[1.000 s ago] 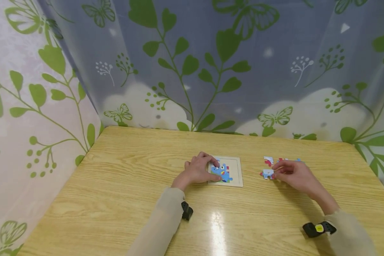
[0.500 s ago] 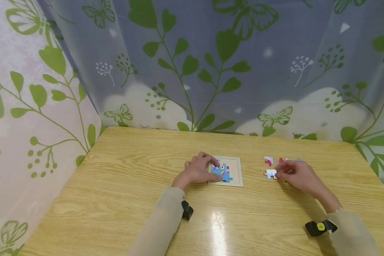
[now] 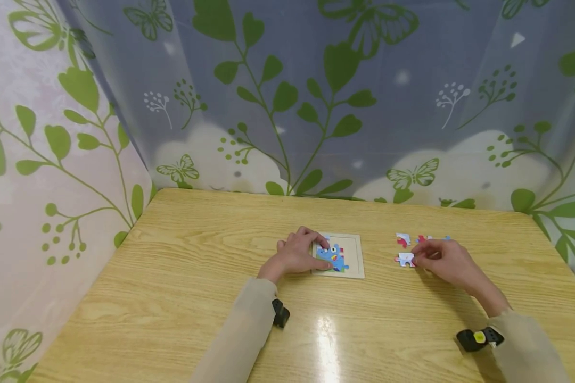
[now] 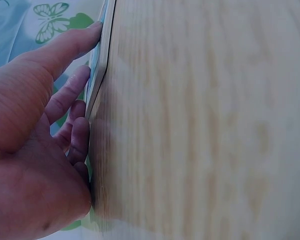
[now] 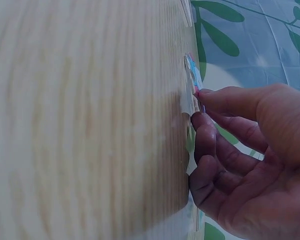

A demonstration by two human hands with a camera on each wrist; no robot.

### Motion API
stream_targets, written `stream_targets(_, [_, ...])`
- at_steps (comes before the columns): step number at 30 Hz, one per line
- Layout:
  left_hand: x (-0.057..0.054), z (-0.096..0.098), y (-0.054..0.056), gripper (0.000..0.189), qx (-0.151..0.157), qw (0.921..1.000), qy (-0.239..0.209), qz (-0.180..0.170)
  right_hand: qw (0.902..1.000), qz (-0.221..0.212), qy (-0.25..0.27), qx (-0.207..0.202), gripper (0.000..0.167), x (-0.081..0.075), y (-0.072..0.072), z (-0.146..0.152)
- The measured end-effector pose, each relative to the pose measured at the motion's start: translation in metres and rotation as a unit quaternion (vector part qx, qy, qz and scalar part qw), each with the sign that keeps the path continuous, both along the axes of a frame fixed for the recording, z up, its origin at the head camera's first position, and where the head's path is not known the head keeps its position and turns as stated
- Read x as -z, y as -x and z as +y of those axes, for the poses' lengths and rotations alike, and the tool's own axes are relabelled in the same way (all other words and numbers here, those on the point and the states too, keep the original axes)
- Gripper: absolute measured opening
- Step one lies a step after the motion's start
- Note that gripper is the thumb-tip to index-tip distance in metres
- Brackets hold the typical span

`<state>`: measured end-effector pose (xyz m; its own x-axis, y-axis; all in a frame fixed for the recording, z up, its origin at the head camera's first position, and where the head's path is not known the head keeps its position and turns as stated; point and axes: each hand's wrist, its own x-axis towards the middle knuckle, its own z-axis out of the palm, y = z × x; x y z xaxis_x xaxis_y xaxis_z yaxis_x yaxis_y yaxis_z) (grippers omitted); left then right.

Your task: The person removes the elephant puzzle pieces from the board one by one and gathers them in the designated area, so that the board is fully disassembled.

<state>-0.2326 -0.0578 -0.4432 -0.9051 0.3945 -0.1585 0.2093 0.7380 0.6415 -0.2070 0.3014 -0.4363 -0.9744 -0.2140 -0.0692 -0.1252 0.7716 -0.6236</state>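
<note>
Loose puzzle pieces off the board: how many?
At least 3: a whitish piece pinched by the right hand, a red-and-white piece just beyond it, and a partly hidden piece behind that hand, which may hide more.

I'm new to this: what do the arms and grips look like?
They're a person's. The left grip and right grip are ungloved. The left sleeve and right sleeve are beige. Each has a black device near its end, the right one showing a yellow spot.
</note>
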Motion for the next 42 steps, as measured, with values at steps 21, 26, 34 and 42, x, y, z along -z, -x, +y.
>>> stream_targets(21, [-0.002,0.002,0.000,0.036,0.004,1.0000,-0.002,-0.001,0.9992,0.039,-0.005,0.004,0.021,-0.005,-0.003,-0.009])
stream_targets(26, [-0.002,0.002,0.000,0.037,0.001,1.0000,-0.004,-0.001,0.9990,0.043,0.010,-0.009,0.022,-0.007,-0.002,-0.018])
stream_targets(34, [0.000,0.002,0.001,0.036,-0.001,1.0000,-0.004,-0.002,0.9985,0.041,0.031,-0.020,0.022,-0.006,-0.001,-0.032])
stream_targets(42, [0.001,0.002,0.001,0.035,-0.002,1.0000,0.003,-0.004,0.9975,0.038,0.046,-0.037,0.023,-0.008,0.000,-0.051])
